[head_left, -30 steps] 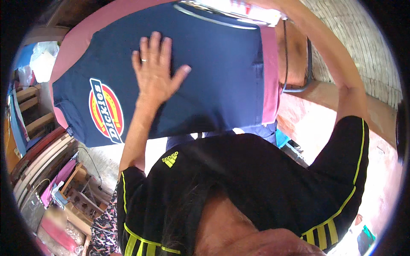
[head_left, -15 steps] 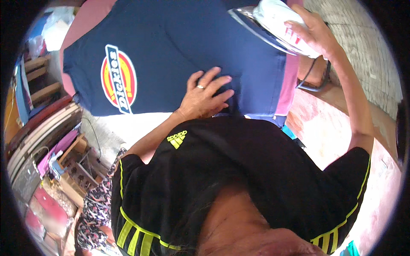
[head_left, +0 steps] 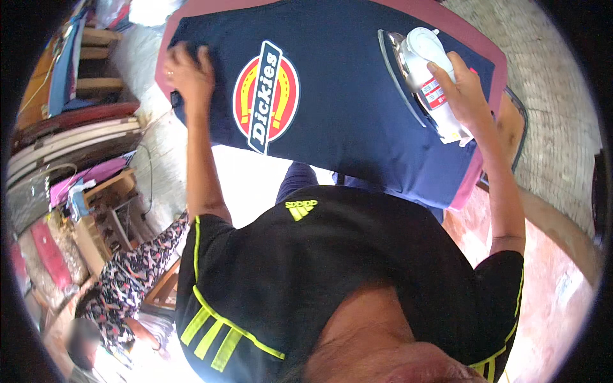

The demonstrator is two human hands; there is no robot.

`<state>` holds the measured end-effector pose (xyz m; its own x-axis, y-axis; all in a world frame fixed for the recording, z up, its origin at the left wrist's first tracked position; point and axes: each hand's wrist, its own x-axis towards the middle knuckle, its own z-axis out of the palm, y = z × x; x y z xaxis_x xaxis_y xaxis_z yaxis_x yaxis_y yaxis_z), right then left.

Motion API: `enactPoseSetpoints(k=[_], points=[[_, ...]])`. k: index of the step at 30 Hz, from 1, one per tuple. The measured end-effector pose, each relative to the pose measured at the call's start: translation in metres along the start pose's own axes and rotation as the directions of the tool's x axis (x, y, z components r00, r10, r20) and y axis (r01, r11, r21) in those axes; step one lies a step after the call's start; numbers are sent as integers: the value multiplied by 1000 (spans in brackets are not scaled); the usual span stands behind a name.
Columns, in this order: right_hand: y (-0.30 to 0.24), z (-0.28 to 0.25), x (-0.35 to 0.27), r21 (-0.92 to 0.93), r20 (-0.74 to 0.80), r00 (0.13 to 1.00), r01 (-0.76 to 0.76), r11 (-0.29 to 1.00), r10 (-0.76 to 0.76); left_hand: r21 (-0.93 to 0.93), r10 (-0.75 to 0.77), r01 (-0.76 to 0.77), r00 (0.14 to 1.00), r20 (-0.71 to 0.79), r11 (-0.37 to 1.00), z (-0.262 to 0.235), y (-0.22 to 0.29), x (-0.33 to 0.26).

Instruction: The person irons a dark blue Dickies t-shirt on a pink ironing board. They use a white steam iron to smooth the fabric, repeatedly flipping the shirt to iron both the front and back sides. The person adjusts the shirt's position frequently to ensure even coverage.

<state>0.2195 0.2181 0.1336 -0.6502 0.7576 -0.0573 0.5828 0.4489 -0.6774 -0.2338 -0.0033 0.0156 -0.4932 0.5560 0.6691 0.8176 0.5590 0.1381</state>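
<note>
A dark navy T-shirt (head_left: 338, 83) with a red, yellow and white printed badge lies spread over a pink-covered ironing board (head_left: 450, 13). My right hand (head_left: 461, 89) grips a white steam iron (head_left: 418, 57) with red labels; the iron is at the shirt's right part, its tip pointing up and left. Whether its soleplate lies fully flat on the cloth cannot be made out. My left hand (head_left: 191, 73) is over the shirt's left end, beside the board's edge, fingers apart and slightly blurred. It holds nothing that I can see.
Beyond the board's right end is a brown iron rest with a metal frame (head_left: 516, 118). Stacked boards (head_left: 76, 134) and wooden boxes (head_left: 105, 239) stand at the left. Another person in a patterned garment (head_left: 137, 268) is at the lower left.
My left hand has moved from the shirt's lower middle to its left end. The iron in my right hand sits lower in view, and the shirt and board appear shifted right and turned.
</note>
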Motion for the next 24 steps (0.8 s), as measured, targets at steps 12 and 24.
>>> enactPoseSetpoints(k=[12,24], points=[[-16,13,-26,-87,-28,1000,-7,996,4,-225,-214,321,893,396,920,74,-113,99],[-81,56,93,-237,75,965,263,935,-252,-132,-203,251,933,298,959,65,-97,83]])
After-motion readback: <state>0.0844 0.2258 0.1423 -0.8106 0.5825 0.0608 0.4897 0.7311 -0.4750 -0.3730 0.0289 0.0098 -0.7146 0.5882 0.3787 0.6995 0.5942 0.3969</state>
